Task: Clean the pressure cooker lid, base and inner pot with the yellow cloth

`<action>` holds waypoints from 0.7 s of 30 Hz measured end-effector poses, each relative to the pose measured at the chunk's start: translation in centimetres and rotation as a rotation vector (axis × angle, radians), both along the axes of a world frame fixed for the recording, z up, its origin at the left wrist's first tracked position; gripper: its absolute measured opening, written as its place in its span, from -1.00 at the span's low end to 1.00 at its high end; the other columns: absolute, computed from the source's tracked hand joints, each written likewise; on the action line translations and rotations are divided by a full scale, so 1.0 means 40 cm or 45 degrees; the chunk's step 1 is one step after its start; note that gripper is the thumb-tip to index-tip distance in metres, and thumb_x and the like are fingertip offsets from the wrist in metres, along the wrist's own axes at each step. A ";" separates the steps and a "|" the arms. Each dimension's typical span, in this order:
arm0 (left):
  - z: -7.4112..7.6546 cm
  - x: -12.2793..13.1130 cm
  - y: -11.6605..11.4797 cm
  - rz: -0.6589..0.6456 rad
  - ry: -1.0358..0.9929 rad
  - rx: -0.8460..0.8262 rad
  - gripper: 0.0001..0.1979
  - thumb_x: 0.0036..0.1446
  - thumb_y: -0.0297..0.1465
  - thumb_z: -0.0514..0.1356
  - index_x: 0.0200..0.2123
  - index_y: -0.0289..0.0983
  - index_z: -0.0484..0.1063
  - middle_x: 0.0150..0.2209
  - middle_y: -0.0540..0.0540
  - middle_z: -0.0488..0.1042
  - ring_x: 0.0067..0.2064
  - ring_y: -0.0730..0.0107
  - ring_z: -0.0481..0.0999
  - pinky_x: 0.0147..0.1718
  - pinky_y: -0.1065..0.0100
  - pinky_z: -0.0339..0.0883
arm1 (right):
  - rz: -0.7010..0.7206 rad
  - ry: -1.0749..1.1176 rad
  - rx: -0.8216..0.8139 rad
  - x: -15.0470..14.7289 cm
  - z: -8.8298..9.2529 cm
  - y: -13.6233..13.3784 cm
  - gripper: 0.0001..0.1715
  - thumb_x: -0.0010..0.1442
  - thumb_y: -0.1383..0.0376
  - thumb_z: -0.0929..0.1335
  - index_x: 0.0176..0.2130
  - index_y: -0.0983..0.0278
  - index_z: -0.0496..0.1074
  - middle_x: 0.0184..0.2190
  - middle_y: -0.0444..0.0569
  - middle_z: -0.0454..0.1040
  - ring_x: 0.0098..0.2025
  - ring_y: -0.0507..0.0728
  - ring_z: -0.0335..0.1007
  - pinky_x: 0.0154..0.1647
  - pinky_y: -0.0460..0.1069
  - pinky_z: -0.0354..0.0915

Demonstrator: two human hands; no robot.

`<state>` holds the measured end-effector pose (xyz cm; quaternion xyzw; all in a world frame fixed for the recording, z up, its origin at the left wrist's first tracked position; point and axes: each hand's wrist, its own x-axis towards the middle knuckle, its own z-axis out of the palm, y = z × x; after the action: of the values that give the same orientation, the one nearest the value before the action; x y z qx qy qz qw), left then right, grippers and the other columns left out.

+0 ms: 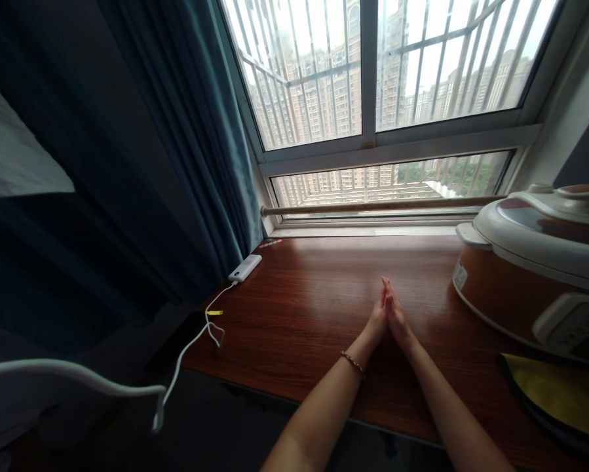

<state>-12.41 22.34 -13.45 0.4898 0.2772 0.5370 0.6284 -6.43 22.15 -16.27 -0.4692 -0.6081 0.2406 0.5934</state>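
My left hand and my right hand are pressed palm to palm above the reddish-brown wooden table. The fingers of both are stretched out and point away from me toward the window. Neither hand shows anything held, though the space between the palms is hidden. A thin bracelet circles my left wrist. Nearest to my right hand is a large white and orange-brown electric cooker with a lid, apart from it on the right.
At the table's far left lies a white power bank-like device with a white cable hanging off the edge. A yellow strip is beside the cable. Blue curtains hang left; a yellow, black-edged item lies front right.
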 end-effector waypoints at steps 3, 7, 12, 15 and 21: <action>-0.013 -0.006 -0.006 -0.027 0.006 0.081 -0.28 -0.03 -0.14 0.19 0.17 -0.34 0.16 0.25 -0.29 0.05 0.29 0.14 -0.01 0.24 0.14 -0.15 | 0.108 0.065 0.001 0.001 -0.001 -0.012 -0.23 0.20 -0.16 0.03 0.21 0.18 0.12 0.21 0.02 0.12 0.29 0.23 -0.13 0.27 0.24 -0.21; 0.008 -0.029 -0.017 -0.096 0.029 0.135 -0.40 -0.02 -0.23 0.20 0.12 -0.22 0.24 0.18 -0.22 0.21 0.18 0.05 0.22 0.13 0.01 0.08 | 0.238 0.038 -0.004 -0.008 0.025 -0.037 -0.31 0.21 -0.12 0.07 0.18 0.15 0.15 0.12 0.03 0.26 0.20 0.26 0.08 0.19 0.21 0.02; 0.025 -0.055 -0.027 -0.337 0.176 0.086 -0.65 0.01 -0.29 0.16 -0.10 -0.26 0.43 -0.03 -0.21 0.41 -0.03 0.05 0.43 -0.09 0.03 0.31 | 0.353 -0.108 -0.048 -0.001 0.053 -0.063 -0.38 0.23 -0.03 0.12 0.16 0.19 0.18 0.08 0.05 0.29 0.08 0.25 0.25 0.08 0.11 0.18; 0.016 -0.060 -0.023 -0.372 0.202 0.082 -0.75 0.00 -0.27 0.15 -0.34 -0.33 0.47 -0.27 -0.20 0.48 -0.19 0.15 0.48 -0.18 0.15 0.36 | 0.320 -0.163 -0.050 0.003 0.057 -0.074 -0.42 0.20 -0.01 0.18 0.13 0.16 0.21 0.02 0.02 0.33 0.01 0.22 0.30 0.05 0.09 0.21; -0.003 -0.045 -0.011 -0.311 0.218 0.094 -0.78 -0.03 -0.26 0.14 -0.57 -0.28 0.39 -0.50 -0.09 0.40 -0.42 0.31 0.42 -0.34 0.24 0.36 | 0.200 -0.095 -0.050 -0.008 0.042 -0.078 -0.45 0.20 0.00 0.18 0.12 0.15 0.19 -0.09 0.00 0.38 -0.03 0.19 0.30 0.01 0.10 0.23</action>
<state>-14.21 21.88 -13.58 0.5865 0.2482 0.4228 0.6447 -6.73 19.02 -14.59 -0.4403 -0.6599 0.2804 0.5403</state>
